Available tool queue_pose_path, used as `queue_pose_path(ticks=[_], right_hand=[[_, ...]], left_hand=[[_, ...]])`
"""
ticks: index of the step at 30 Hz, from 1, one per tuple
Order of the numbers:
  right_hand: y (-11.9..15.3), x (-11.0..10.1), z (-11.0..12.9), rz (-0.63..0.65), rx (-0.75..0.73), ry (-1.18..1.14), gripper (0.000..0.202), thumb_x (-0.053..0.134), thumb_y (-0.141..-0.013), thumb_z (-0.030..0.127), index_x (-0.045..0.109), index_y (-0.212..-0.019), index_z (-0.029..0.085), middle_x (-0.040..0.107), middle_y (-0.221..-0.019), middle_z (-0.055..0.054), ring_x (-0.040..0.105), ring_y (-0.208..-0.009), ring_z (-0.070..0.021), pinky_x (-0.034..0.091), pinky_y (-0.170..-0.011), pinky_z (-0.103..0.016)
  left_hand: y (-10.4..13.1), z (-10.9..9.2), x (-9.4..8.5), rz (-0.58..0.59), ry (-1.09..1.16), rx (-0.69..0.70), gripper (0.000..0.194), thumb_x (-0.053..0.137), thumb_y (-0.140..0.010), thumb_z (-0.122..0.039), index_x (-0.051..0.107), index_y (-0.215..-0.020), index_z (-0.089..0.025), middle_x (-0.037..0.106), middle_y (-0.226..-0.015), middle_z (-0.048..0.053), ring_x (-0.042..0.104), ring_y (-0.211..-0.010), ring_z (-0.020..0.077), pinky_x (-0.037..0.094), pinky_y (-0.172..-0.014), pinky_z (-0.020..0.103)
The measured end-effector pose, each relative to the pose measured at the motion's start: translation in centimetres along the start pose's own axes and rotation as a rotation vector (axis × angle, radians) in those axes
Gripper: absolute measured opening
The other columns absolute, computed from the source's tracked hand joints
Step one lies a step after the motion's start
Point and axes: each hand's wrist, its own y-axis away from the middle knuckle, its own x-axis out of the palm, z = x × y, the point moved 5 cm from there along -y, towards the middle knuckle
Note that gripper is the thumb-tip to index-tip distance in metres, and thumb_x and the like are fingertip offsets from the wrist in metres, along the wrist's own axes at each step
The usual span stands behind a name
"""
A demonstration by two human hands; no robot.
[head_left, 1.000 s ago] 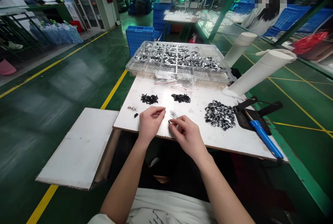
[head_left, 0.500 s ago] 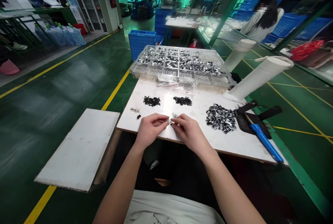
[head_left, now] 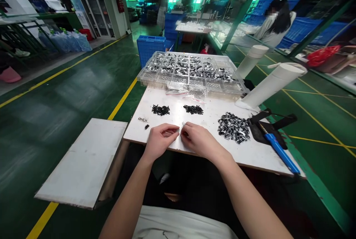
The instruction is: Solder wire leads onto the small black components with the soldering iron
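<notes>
At the front edge of the white table (head_left: 169, 118), my left hand (head_left: 159, 139) pinches a small silvery metal piece (head_left: 177, 130) between thumb and fingertips. Close beside it, my right hand (head_left: 200, 140) is closed with its fingertips curled under; whatever they hold is hidden. A few small clear or silvery bits (head_left: 183, 123) lie just beyond the right fingers, mostly covered. Two heaps of little black parts, a left one (head_left: 160, 110) and a right one (head_left: 193, 109), lie behind my hands. To the right spreads a bigger pile of shiny black-and-silver pieces (head_left: 234, 128).
A clear compartment box (head_left: 191, 92) of small parts stands at the back. A blue-handled tool (head_left: 280, 152) rests on a black stand at right, near white tubes (head_left: 274, 85). A white board (head_left: 83, 161) sits lower left. One person (head_left: 275, 20) is at right, another (head_left: 163, 5) in the far aisle.
My right hand has turned over slightly, and its fingers have curled in toward the silvery bits. The left hand keeps its pinch. A person has come into sight in the far aisle.
</notes>
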Motion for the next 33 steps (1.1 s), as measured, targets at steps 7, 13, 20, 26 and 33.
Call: queue_pose_path(ticks=[7,13,20,26,33], right_hand=[[2.2,0.1,-0.2,-0.313,0.000,-0.405,0.007,0.058,-0.088,0.018,0.059,-0.081,0.020,0.062,-0.077,-0.001,0.055,-0.064,-0.0133,0.044,-0.060,-0.026],[3.1,2.2,-1.2,-0.426,0.177,-1.080,0.016,0.073,-0.080,0.031,0.068,-0.090,0.020,0.064,-0.074,0.000,0.057,-0.062,-0.0127,0.049,-0.058,-0.025],[3.1,2.5,-1.9,-0.400,0.248,-1.249,0.023,0.078,-0.080,0.038,0.078,-0.093,0.019,0.070,-0.070,-0.003,0.061,-0.058,-0.0131,0.054,-0.059,-0.028],[3.2,2.9,-2.1,-0.394,0.308,-1.371,0.032,0.086,-0.073,0.041,0.078,-0.092,0.017,0.079,-0.085,-0.010,0.072,-0.064,-0.0197,0.058,-0.055,-0.029],[3.4,2.8,-2.1,-0.471,0.279,-1.320,0.022,0.085,-0.074,0.036,0.080,-0.086,0.019,0.076,-0.076,-0.006,0.070,-0.062,-0.0166,0.057,-0.049,-0.024]], left_hand=[[0.0,0.4,0.1,0.012,0.018,-0.023,0.024,0.079,-0.076,-0.024,0.080,-0.098,-0.014,0.079,-0.089,0.008,0.075,-0.082,0.0201,0.063,-0.079,0.030],[0.1,0.0,0.1,0.080,-0.007,-0.011,0.021,0.078,-0.076,-0.024,0.080,-0.094,-0.014,0.080,-0.091,0.008,0.075,-0.083,0.0207,0.062,-0.078,0.030],[0.2,0.1,0.3,0.108,0.009,-0.055,0.019,0.078,-0.076,-0.023,0.079,-0.093,-0.014,0.080,-0.090,0.008,0.075,-0.083,0.0215,0.062,-0.080,0.031],[0.2,0.1,0.3,0.078,0.024,-0.058,0.018,0.078,-0.075,-0.022,0.078,-0.091,-0.014,0.080,-0.090,0.008,0.076,-0.085,0.0213,0.062,-0.080,0.030],[0.1,0.1,0.2,0.070,0.094,-0.112,0.021,0.082,-0.072,-0.023,0.078,-0.091,-0.014,0.080,-0.089,0.008,0.077,-0.086,0.0214,0.063,-0.082,0.029]])
